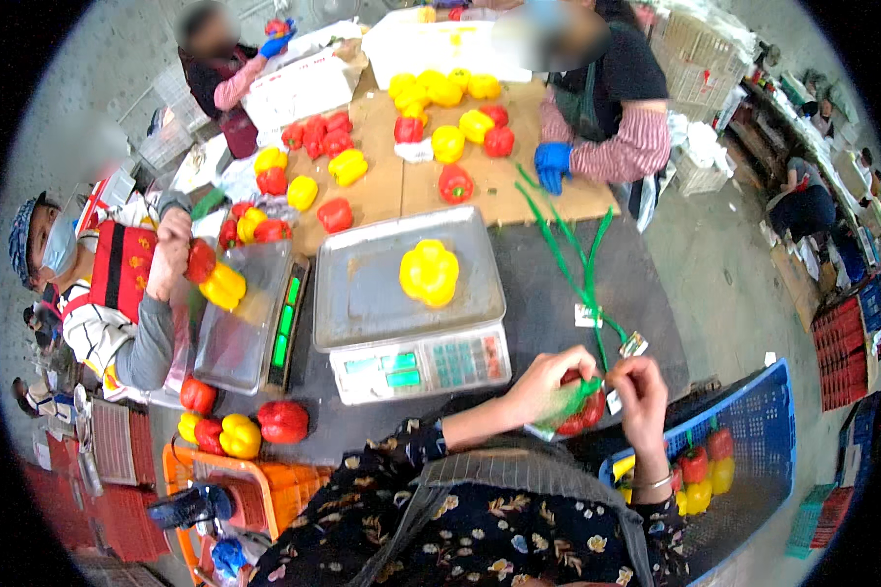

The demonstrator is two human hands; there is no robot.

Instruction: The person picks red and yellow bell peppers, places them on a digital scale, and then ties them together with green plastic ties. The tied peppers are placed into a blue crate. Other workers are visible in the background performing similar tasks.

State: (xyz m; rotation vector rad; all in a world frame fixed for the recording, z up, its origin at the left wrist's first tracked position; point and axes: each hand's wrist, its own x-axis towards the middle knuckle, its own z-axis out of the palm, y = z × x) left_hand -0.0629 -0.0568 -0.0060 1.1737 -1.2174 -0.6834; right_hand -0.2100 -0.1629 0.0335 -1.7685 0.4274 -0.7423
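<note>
At the table's near right edge, my left hand [558,384] is closed around the gathered green mesh of a net bag [585,389], partly blurred. A red bell pepper [582,419] shows inside the net, under my fingers. Close beside it, my right hand [644,396] pinches at the bag's neck; what sits between its fingertips is too small to make out. A small white tag [614,401] hangs between my hands. Long strips of green netting [587,279] with labels lie just beyond them. On the weighing scale [362,323] rests one yellow bell pepper [429,273].
A blue crate [754,470] with netted red and yellow peppers stands at my right, an orange crate [201,460] at lower left. Loose peppers [445,91] cover cardboard at the back. A co-worker's blue-gloved hand [553,164] rests there; another person [132,284] at left holds peppers.
</note>
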